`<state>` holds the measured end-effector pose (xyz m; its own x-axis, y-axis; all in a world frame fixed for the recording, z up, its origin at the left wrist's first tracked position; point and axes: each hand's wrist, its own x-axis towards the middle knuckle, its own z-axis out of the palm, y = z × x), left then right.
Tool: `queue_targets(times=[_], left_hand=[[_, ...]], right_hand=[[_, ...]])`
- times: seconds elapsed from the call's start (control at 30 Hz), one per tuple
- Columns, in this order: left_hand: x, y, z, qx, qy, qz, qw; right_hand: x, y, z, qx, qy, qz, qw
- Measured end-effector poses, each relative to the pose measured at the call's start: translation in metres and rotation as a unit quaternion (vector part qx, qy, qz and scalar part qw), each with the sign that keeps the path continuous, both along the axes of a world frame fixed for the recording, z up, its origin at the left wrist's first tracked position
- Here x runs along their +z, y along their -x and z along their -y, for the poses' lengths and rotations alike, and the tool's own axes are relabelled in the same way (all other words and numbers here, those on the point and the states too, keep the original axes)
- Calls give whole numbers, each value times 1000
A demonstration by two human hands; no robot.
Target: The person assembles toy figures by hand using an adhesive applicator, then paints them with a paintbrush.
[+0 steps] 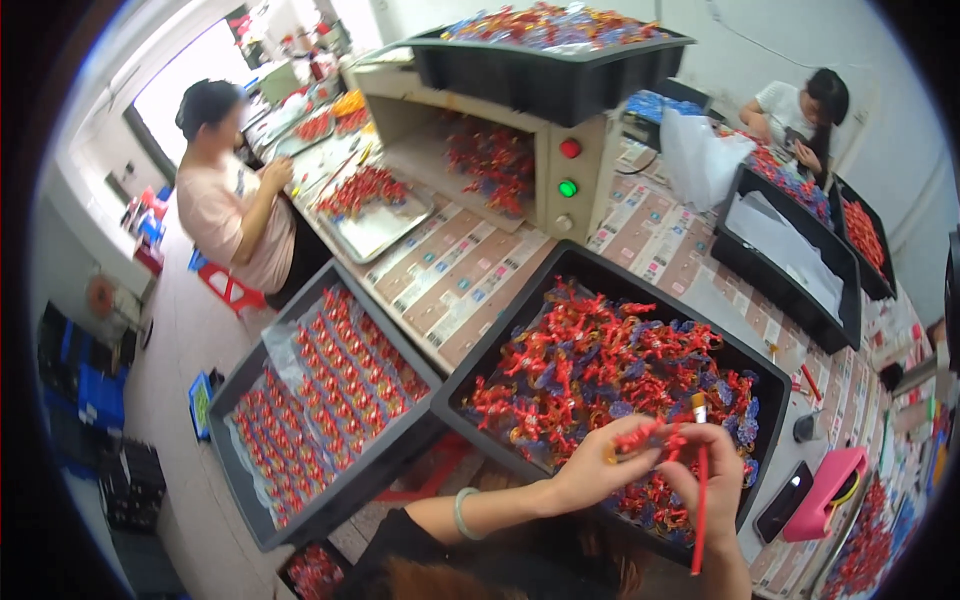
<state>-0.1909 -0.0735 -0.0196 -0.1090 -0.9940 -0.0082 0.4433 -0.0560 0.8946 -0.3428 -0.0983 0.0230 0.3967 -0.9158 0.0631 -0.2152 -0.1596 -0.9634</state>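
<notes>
Above a large black tray (470, 372) heaped with small red, blue and amber plastic figures (590, 365), both hands meet. My left hand (598, 462), with a pale green bangle (465, 513) on its wrist, is closed on a small red figure (640, 438). My right hand (722, 470) grips a paintbrush (701, 500) with a red handle, its bristles pointing away from me and the handle end hanging down. The right fingertips also meet the red figure. Fingers partly cover the figure, so its details are hard to make out.
At the left, a grey tray (400, 440) holds figures in rows. A beige machine (585, 150) with coloured lights stands beyond, bearing another black tray (600, 70). A phone (784, 502) and a pink holder (828, 490) lie at right. Two people (235, 200) work nearby.
</notes>
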Motion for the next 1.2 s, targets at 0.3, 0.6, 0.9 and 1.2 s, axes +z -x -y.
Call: queue_targets(times=[0.3, 0.6, 0.9, 1.2], left_hand=[[9, -28, 0, -55, -41, -188, 980], [-7, -302, -95, 526, -87, 312, 786], [-141, -523, -190, 407, -445, 536, 591], [-128, -527, -149, 326, -415, 740, 417]], right_hand=[[-13, -28, -14, -80, 57, 153, 983], [-16, -17, 16, -51, 69, 87, 993], [-17, -27, 31, -61, -28, 68, 995], [-18, -23, 32, -69, -54, 64, 994]])
